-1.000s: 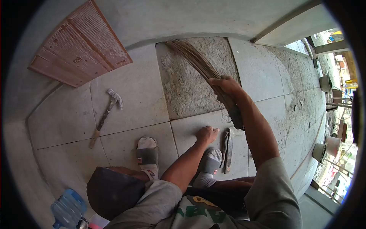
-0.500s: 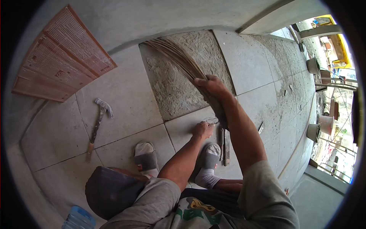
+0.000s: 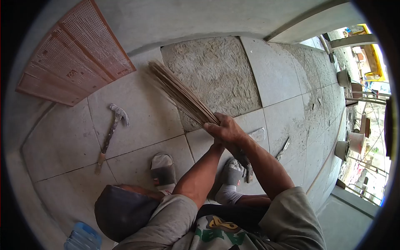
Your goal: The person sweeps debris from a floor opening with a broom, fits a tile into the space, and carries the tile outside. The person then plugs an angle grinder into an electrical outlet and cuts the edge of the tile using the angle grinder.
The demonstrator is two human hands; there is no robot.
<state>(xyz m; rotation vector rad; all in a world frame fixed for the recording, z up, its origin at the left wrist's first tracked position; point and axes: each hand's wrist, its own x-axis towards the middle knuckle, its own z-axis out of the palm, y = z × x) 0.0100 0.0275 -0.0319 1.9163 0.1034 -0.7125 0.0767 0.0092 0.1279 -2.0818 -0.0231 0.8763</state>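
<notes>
My right hand (image 3: 227, 129) is wrapped round a stick broom (image 3: 181, 89), whose bristles reach up and left over the tile edge. The broom's tips are smeared by motion. My left hand (image 3: 218, 144) sits right under the right one, against the broom's lower part, its fingers hidden. The broom's dark butt end (image 3: 241, 159) shows below my right wrist. Beyond the hands is a square patch of rough bare mortar (image 3: 216, 79) between grey floor tiles (image 3: 271, 66). A clear, thin-edged item (image 3: 258, 134), its kind unclear, lies beside my right forearm.
A claw hammer (image 3: 111, 131) lies on the tiles at left. A reddish, grid-patterned panel (image 3: 77, 54) leans on the wall. To the right lie a narrow tool (image 3: 283, 148) and mortar crumbs; buckets (image 3: 342, 150) stand farther out. A blue plastic bottle (image 3: 83, 237) is at lower left.
The broom's tips have swung left and toward me, off the mortar patch onto the tile. My left hand has come from the floor tile to beneath my right hand. The view has shifted slightly.
</notes>
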